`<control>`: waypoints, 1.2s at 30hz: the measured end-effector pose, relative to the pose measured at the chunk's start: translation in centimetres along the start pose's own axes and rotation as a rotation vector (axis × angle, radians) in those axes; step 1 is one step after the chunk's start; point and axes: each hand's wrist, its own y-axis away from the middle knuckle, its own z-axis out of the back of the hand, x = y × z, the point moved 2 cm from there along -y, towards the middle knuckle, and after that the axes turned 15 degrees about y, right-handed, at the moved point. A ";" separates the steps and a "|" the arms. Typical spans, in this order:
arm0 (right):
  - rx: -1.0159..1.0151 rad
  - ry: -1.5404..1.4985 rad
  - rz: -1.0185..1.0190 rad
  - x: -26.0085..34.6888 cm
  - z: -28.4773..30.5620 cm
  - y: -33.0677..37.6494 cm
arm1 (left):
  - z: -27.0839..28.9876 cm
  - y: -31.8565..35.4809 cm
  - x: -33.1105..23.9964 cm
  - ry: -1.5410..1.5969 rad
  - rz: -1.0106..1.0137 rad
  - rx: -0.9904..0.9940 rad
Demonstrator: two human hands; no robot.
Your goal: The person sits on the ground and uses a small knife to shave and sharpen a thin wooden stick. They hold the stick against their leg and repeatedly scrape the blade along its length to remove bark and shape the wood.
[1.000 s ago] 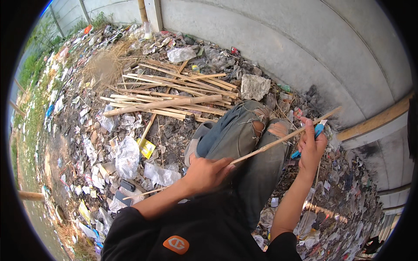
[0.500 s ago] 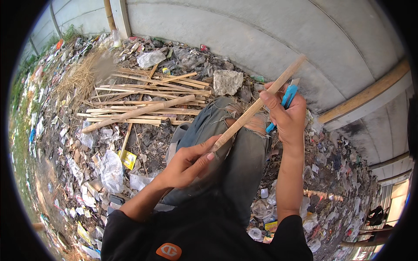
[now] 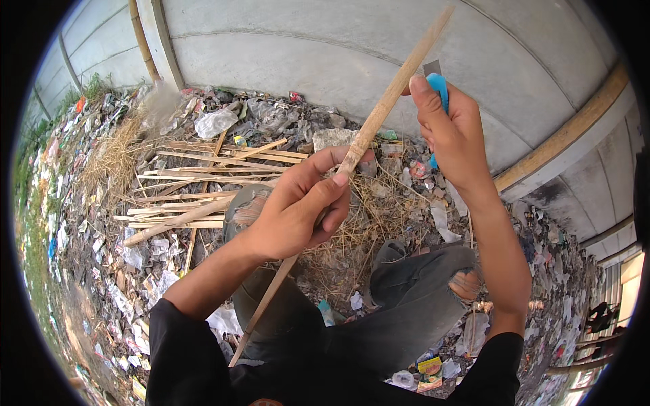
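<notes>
A long bamboo strip (image 3: 396, 88) slants up and to the right in front of me, its lower part passing behind my left wrist toward my lap. My left hand (image 3: 303, 199) is closed around it near the middle, thumb on top. Higher up, my right hand (image 3: 450, 125) grips a blue utility knife (image 3: 437, 86) with its grey blade extended upward. The right thumb rests on the knife's handle, close beside the strip; whether it touches the strip I cannot tell.
Thin split bamboo strips (image 3: 203, 169) lie piled on the littered ground at left, with a thicker bamboo pole (image 3: 169, 222) across them. A stone (image 3: 335, 139) sits behind my left hand. Dry straw (image 3: 379, 203) lies between my knees. A concrete wall (image 3: 284, 54) rises ahead.
Both hands have risen with the strip and knife, and the strip now stands steeper. My legs have spread apart, uncovering straw and ground between them.
</notes>
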 end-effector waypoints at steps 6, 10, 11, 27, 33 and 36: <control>0.057 0.311 0.167 -2.8 0.1 1.8 | 0.2 -6.8 0.9 0.084 0.035 0.083; 0.151 0.349 0.202 -7.6 -1.9 2.5 | 2.3 -8.7 3.0 0.215 0.142 0.003; 0.149 0.352 0.193 -8.0 -2.1 2.2 | 2.7 -8.6 3.5 0.216 0.184 -0.010; -0.043 0.463 -0.237 -15.9 4.4 -1.4 | 4.3 -6.7 6.9 0.498 0.570 -0.062; 0.291 0.406 0.052 -13.8 -4.6 4.6 | 5.2 -6.2 6.6 0.592 0.499 0.054; 0.241 0.442 -0.095 -17.1 -4.1 3.5 | 3.7 -5.1 5.6 0.502 0.449 0.102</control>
